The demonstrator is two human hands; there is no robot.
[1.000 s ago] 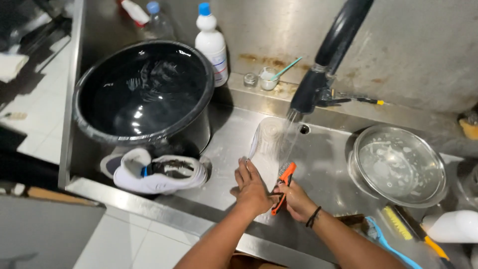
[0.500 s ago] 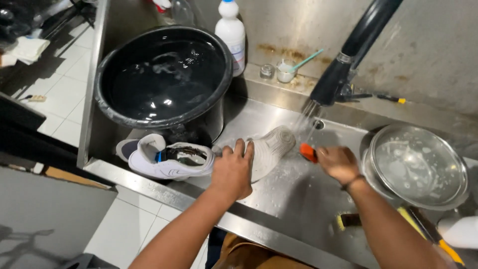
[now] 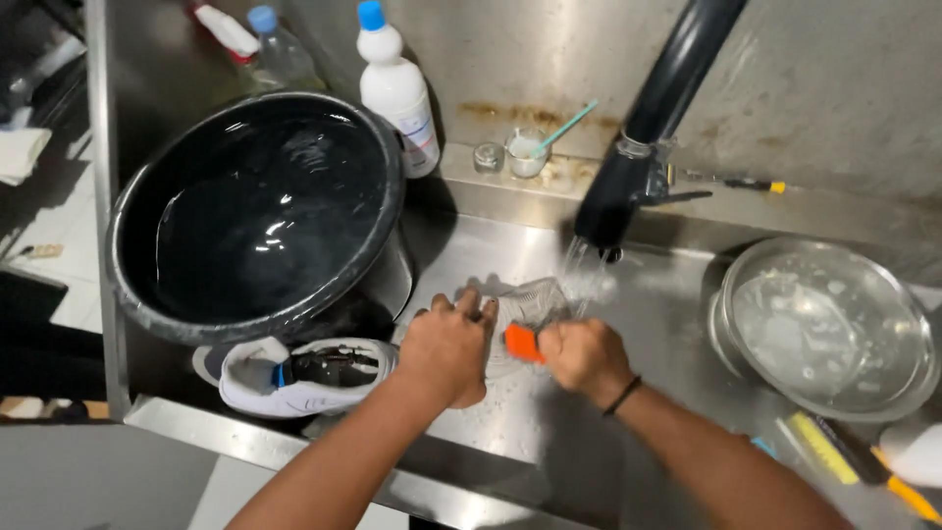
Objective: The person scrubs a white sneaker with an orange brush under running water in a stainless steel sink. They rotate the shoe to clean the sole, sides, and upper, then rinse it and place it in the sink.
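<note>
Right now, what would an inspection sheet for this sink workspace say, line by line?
Surface: wet steel sink, water running from the black faucet.
Job's things: a pale, see-through item under the stream, exact kind unclear; orange-handled tool.
Clutter: black tub holding water; white shoe beside it; white bottle; metal bowl; small glass with a teal stick.
Hands: left hand presses on the pale item; right hand grips the orange-handled tool.
Cables: nothing seen.
Surroundings: stained steel back wall; tiled floor at left.
</note>
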